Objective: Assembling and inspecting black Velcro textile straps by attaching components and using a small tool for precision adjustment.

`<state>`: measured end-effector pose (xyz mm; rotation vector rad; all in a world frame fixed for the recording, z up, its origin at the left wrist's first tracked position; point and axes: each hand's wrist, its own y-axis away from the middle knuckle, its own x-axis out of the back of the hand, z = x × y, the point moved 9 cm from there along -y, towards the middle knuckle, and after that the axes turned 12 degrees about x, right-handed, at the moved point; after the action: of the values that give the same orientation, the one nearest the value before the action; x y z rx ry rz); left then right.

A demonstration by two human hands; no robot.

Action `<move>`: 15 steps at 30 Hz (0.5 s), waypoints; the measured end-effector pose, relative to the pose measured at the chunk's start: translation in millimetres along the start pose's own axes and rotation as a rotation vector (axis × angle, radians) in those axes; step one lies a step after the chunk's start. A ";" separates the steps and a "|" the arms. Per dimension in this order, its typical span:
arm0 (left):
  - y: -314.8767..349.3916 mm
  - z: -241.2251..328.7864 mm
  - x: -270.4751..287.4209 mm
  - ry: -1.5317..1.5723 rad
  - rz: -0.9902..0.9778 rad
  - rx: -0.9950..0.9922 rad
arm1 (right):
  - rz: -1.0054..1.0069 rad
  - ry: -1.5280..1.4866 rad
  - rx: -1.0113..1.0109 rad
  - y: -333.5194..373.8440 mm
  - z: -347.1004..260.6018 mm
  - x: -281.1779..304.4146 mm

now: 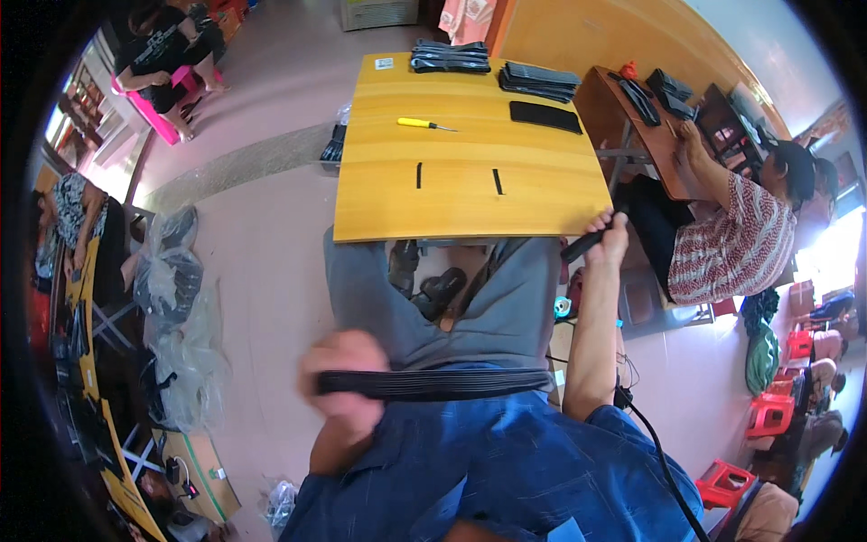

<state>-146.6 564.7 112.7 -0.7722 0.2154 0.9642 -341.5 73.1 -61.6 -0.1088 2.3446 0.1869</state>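
Observation:
Blurred by motion, my left hand (348,375) is closed around one end of a long black ribbed strip or bundle of strips (442,385), which lies level across my waist. My right hand (609,237), beyond the table's near right corner, grips a short black rod-like object (582,246); its kind does not show clearly. A wooden-topped table (379,203) stands in front of my knees. On it lie a yellow-handled screwdriver (417,123), a flat black rectangular object (545,116) and two short black strips or marks, one on the left (419,175), one on the right (498,182).
Two stacks of dark strips, left (450,57) and right (539,81), sit at the table's far edge. A person (741,235) works at a brown table (610,113) to my right. A black cable (664,452) passes my right elbow. Clear plastic bags (185,361) lie on the left floor.

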 end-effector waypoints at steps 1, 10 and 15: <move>-9.5 6.1 14.1 -0.117 0.157 0.058 | 0.034 -0.018 0.084 -9.3 -19.1 18.6; -18.4 -63.7 51.7 -0.275 0.315 0.485 | -0.429 1.245 0.585 -14.7 -44.9 -74.8; 3.6 -99.5 31.2 -0.285 0.157 0.646 | -0.852 1.550 0.971 8.0 -0.6 -147.2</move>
<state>-115.4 519.2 24.2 -0.0244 0.3197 1.0584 -239.6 84.1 44.3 -0.9995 3.1034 -2.0598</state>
